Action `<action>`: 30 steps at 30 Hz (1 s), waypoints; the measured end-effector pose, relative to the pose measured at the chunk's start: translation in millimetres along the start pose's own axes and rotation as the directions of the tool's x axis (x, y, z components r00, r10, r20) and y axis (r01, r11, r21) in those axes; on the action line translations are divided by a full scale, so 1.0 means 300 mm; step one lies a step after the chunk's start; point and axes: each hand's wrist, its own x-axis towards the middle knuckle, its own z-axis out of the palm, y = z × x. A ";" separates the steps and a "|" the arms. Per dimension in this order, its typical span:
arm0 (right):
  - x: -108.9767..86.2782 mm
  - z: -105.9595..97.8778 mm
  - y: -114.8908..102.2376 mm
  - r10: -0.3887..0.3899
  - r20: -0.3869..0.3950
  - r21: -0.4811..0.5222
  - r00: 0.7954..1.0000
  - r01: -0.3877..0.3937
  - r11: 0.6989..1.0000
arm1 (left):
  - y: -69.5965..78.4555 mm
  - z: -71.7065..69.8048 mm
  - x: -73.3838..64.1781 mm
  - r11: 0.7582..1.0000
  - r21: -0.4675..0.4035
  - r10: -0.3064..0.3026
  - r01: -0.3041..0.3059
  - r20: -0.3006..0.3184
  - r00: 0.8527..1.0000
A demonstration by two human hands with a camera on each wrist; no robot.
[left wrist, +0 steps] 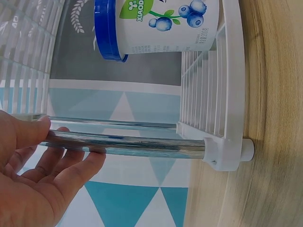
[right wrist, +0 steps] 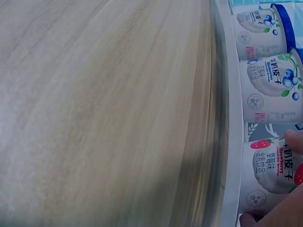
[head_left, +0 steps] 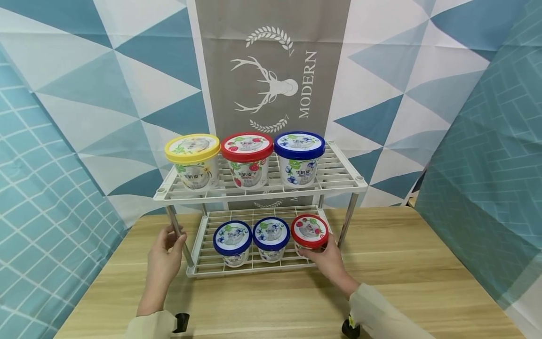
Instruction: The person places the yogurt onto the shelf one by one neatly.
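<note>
My left hand (head_left: 165, 256) is at the left front post (head_left: 179, 235) of a white two-tier wire rack. In the left wrist view, the thumb and fingers pinch that shiny metal post (left wrist: 128, 144). On the right end of the lower shelf (head_left: 254, 271), my right hand (head_left: 329, 263) grips a small red-lidded strawberry yogurt tub (head_left: 310, 230) from its right side. That tub (right wrist: 265, 177) stands upright, its base at the shelf's front rim (right wrist: 232, 142). Two blue-lidded blueberry tubs, the left one (head_left: 232, 238) and the middle one (head_left: 271, 234), stand beside it in a row.
Three larger tubs stand on the upper shelf (head_left: 345, 176): a yellow-lidded one (head_left: 192, 162), a red-lidded one (head_left: 247, 160) and a blue-lidded one (head_left: 299, 160). The rack rests on a wooden table (head_left: 262, 306), before a patterned backdrop (head_left: 271, 70).
</note>
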 end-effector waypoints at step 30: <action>0.001 -0.005 0.011 -0.029 0.028 0.036 0.999 0.028 0.999 | 0.001 0.003 0.002 1.000 -0.017 -0.004 0.004 -0.008 1.000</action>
